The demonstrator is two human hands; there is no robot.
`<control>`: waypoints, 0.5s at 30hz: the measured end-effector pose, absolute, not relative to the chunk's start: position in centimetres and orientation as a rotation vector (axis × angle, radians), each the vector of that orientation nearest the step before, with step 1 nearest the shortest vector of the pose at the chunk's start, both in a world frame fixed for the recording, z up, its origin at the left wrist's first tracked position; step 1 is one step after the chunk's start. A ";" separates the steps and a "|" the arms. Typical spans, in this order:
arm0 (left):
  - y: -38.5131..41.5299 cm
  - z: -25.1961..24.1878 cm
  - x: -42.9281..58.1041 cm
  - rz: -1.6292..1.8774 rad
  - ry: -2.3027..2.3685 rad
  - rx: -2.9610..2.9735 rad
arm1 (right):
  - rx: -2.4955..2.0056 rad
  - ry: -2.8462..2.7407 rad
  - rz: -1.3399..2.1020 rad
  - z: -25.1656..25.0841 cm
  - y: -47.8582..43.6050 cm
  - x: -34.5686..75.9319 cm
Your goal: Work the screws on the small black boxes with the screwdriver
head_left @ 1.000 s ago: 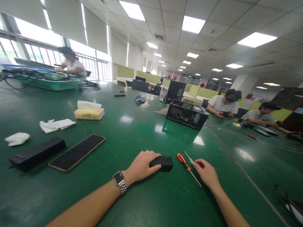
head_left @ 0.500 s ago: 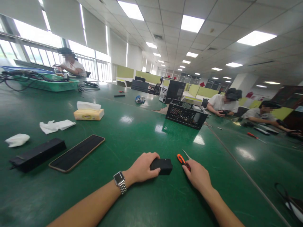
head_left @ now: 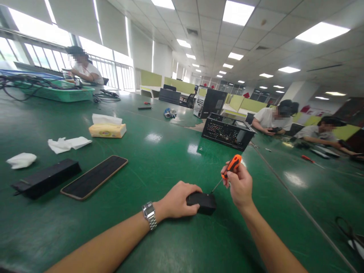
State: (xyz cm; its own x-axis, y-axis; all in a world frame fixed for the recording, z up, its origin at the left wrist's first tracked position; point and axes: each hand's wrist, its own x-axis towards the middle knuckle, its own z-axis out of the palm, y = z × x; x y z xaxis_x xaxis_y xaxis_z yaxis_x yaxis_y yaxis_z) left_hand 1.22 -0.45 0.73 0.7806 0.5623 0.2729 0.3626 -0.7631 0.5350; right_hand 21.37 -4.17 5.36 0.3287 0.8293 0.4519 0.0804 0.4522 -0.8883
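Note:
My left hand (head_left: 182,200) grips a small black rectangular box (head_left: 206,204) from its left side, thumb in front and fingers over the back, on the green tabletop (head_left: 170,167). A metal watch is on that wrist. In my right hand (head_left: 239,184) is an orange-and-black screwdriver (head_left: 234,163), held tilted with its handle up. Its thin shaft slants down to the left, and the tip is at the far right part of the box's top. Whether the tip sits in a screw is too small to tell.
To the left lie a phone (head_left: 95,177), a long black box (head_left: 47,178), crumpled tissues (head_left: 69,144) and a tissue pack (head_left: 107,131). A black computer case (head_left: 227,132) stands ahead. A green basket (head_left: 65,94) with cables is far left. Other people sit around the table.
My right hand has lifted the screwdriver and turned it, so its tip now points down at the box. My left hand and the box appear slightly farther right as the view shifts.

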 end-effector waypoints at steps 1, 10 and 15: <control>-0.4 0.7 1.2 0.589 0.689 2.514 | -0.993 -1.143 0.619 5.0 -3.8 21.1; -0.1 0.8 1.4 0.581 0.644 2.554 | -0.986 -1.194 0.566 3.9 -3.9 21.4; -0.1 0.8 1.4 0.581 0.628 2.568 | -0.957 -1.179 0.560 4.5 -4.1 21.3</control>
State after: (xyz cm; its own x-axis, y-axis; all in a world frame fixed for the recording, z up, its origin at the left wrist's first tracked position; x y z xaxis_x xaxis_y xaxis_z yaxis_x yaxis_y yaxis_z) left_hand 1.39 -0.09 0.79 0.8096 0.5101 0.2905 0.3293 -0.8043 0.4946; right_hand 21.31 -4.08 4.53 0.3188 0.7971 0.5129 0.1056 0.5079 -0.8549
